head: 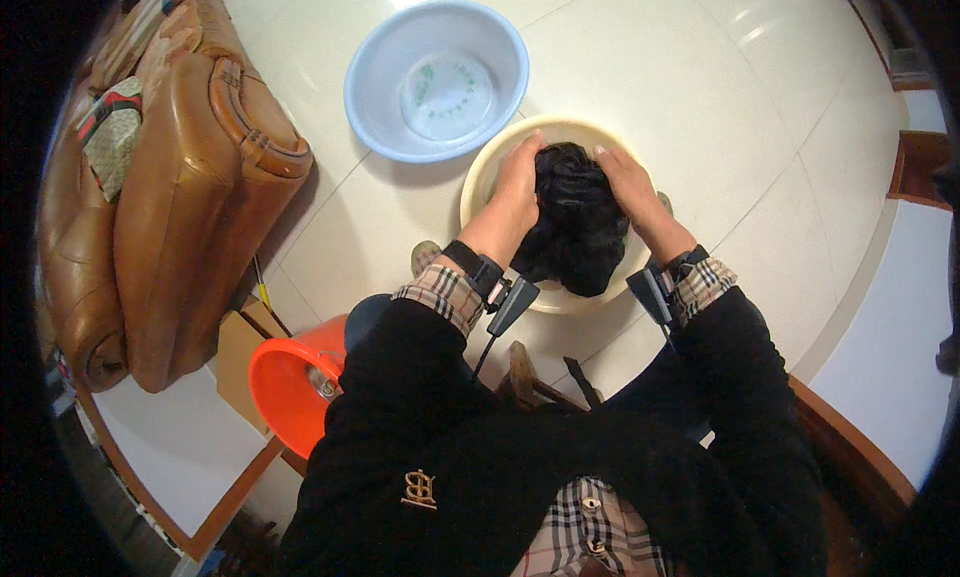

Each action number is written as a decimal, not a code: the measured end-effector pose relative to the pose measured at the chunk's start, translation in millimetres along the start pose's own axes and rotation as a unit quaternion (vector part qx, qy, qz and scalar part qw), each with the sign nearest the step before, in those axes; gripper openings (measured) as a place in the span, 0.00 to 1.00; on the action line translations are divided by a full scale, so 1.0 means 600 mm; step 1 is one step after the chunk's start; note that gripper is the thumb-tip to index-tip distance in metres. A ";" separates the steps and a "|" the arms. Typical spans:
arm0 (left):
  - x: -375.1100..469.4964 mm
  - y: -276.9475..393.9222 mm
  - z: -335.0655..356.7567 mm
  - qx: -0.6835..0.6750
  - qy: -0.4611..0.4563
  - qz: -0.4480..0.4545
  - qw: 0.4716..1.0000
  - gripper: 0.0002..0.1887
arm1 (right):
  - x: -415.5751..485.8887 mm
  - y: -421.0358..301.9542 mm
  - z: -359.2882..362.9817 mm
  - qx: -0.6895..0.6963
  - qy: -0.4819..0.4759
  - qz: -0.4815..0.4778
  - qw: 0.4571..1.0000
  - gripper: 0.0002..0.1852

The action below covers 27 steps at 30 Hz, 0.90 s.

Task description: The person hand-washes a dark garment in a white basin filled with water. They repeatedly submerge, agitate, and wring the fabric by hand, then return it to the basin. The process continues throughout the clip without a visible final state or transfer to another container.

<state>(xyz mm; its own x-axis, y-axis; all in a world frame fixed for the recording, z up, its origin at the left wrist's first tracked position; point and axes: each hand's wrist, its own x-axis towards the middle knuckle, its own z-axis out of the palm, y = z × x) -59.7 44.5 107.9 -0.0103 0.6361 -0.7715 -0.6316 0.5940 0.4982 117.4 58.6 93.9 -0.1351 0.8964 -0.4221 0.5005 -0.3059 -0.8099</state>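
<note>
A bundle of black cloth (576, 217) lies bunched up in a cream-coloured plastic basin (480, 179) on the floor before me. My left hand (519, 178) grips the bundle at its upper left side, its fingertips close to the basin's far rim. On the opposite side, my right hand (626, 183) holds the cloth at its upper right. Part of the fingers of both hands is hidden by the cloth. Both wrists wear black straps with small grey devices. The cloth covers most of the basin's bottom.
A light blue plastic basin (439, 82) with green markings stands just beyond on the tiled floor (675, 74). To the left is a brown leather sofa (180, 187). An orange-red bucket (281, 397) and a cardboard box (238, 359) are at lower left. Wooden legs (523, 374) show below me.
</note>
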 end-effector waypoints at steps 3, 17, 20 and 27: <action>0.015 -0.015 -0.014 0.013 -0.015 0.041 0.999 0.14 | 0.002 0.000 -0.003 -0.079 -0.040 0.014 0.996 0.27; 0.119 -0.133 -0.139 0.667 0.113 0.184 0.713 0.23 | -0.002 0.173 0.010 -0.408 -0.025 -0.046 0.911 0.27; 0.121 -0.155 -0.146 0.680 0.117 0.210 0.693 0.31 | 0.003 0.191 0.041 -0.404 -0.010 -0.071 0.912 0.37; 0.127 -0.230 -0.168 0.753 0.031 0.144 0.642 0.42 | 0.011 0.228 0.138 -0.484 -0.128 -0.089 0.861 0.47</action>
<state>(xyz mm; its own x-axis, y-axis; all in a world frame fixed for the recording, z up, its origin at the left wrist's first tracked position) -51.5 -38.6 -59.4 -0.0183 0.8328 -0.5533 0.8671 0.2888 0.4060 114.3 -4.2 -53.6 -0.4053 0.7634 -0.5029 0.9139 0.3507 -0.2042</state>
